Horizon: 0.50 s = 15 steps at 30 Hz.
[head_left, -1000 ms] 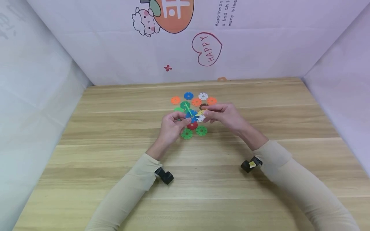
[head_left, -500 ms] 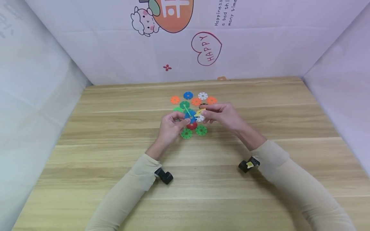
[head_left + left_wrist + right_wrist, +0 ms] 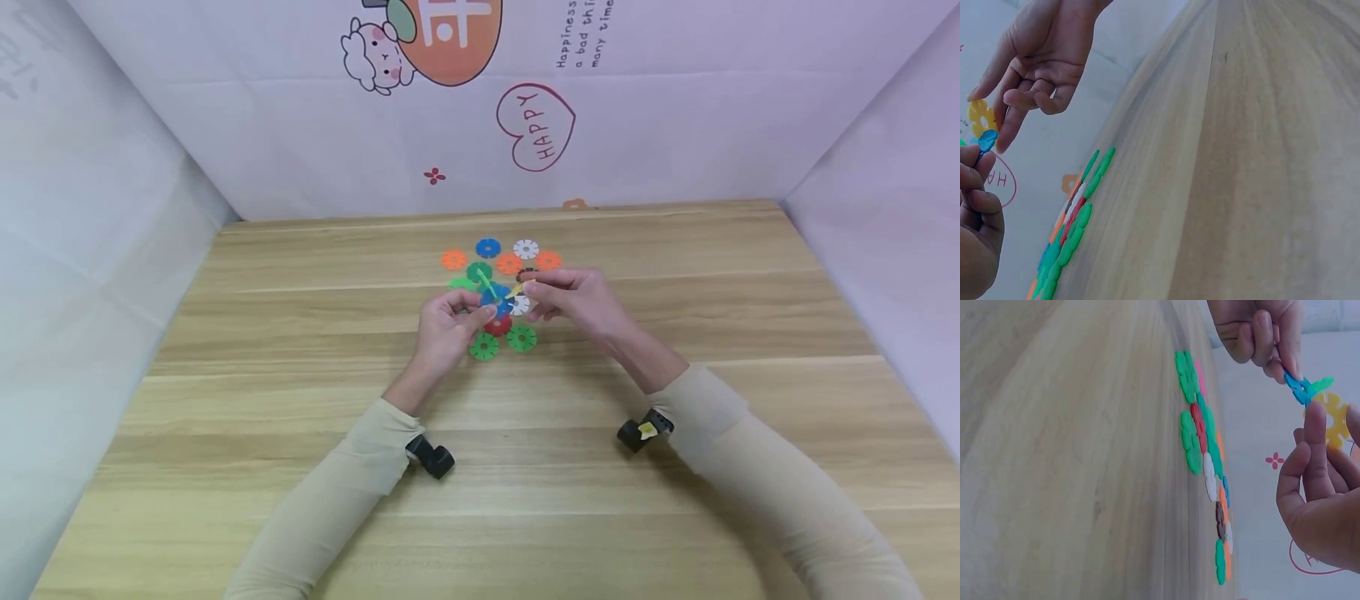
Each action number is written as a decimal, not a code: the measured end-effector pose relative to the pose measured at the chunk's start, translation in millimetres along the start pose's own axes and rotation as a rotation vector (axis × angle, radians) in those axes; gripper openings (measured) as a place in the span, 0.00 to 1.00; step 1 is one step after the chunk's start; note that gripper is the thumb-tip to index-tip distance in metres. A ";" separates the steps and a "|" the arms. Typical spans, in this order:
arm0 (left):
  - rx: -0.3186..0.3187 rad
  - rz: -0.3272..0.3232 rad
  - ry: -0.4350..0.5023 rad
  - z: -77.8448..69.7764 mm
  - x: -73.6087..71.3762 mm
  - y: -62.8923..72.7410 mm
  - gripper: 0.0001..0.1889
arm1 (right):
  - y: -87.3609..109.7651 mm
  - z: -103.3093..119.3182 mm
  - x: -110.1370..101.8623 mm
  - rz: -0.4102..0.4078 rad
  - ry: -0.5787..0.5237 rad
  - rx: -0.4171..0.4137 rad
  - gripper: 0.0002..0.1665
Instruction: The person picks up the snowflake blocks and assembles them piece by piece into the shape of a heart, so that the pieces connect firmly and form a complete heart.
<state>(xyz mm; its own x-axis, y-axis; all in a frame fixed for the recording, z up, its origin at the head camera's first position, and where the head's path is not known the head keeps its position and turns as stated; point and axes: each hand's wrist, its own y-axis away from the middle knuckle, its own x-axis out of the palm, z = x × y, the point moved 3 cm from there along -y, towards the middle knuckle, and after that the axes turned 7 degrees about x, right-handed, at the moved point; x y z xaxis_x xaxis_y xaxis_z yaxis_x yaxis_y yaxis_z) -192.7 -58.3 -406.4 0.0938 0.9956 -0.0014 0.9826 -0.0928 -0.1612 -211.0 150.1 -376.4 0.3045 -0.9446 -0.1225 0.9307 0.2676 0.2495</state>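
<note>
My left hand [image 3: 446, 333] pinches a blue notched plastic disc [image 3: 506, 308] between thumb and fingers. A light green disc [image 3: 486, 283] stands out from the blue one at an angle and appears joined to it. From the other side, my right hand [image 3: 588, 304] pinches a yellow notched disc [image 3: 516, 291], seen nearly edge-on from the head. The right wrist view shows the yellow disc [image 3: 1336, 435] broadside, its edge right at the blue disc [image 3: 1297, 390]. In the left wrist view the yellow disc [image 3: 979, 111] also meets the blue disc [image 3: 987, 139]. Both hands are raised over the table.
Several loose notched discs lie on the wooden table [image 3: 525, 483] under and beyond the hands, among them a red disc [image 3: 497, 325], a green disc [image 3: 521, 337], an orange disc [image 3: 453, 259] and a white disc [image 3: 526, 249]. A printed cloth [image 3: 300, 133] hangs behind the table.
The yellow disc has turned from showing its face to nearly edge-on in the head view, staying close to the blue disc. Both hands have otherwise hardly moved.
</note>
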 end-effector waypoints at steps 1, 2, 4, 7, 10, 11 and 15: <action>-0.001 -0.004 0.002 -0.1 0.4 0.1 0.04 | 0.5 -0.2 0.2 -0.006 -0.009 0.005 0.25; -0.003 -0.007 0.002 -0.6 0.7 0.3 0.04 | 1.2 -0.7 0.5 -0.009 -0.016 0.010 0.25; -0.015 -0.011 0.008 -0.9 1.2 0.1 0.03 | 3.0 -2.2 1.1 -0.019 -0.037 0.034 0.25; -0.035 -0.009 0.009 -1.7 1.3 -0.9 0.03 | 4.6 -5.4 1.9 -0.031 -0.082 0.071 0.25; -0.050 -0.001 0.009 -3.2 1.2 -2.0 0.03 | 4.4 -6.2 3.2 -0.039 -0.132 0.082 0.22; -0.053 0.002 0.004 -3.9 0.9 -2.1 0.03 | 4.3 -5.9 3.5 -0.038 -0.136 0.078 0.22; -0.052 0.016 -0.005 -7.1 0.2 -2.6 0.03 | 4.1 -3.0 2.6 -0.023 -0.112 0.060 0.23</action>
<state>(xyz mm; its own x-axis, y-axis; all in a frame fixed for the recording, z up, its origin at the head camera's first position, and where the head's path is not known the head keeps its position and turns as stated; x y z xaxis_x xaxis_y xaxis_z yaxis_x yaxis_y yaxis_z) -194.1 -57.9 -399.0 0.1094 0.9940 -0.0086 0.9879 -0.1097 -0.1097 -205.8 149.3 -378.6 0.2552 -0.9667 -0.0214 0.9224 0.2367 0.3052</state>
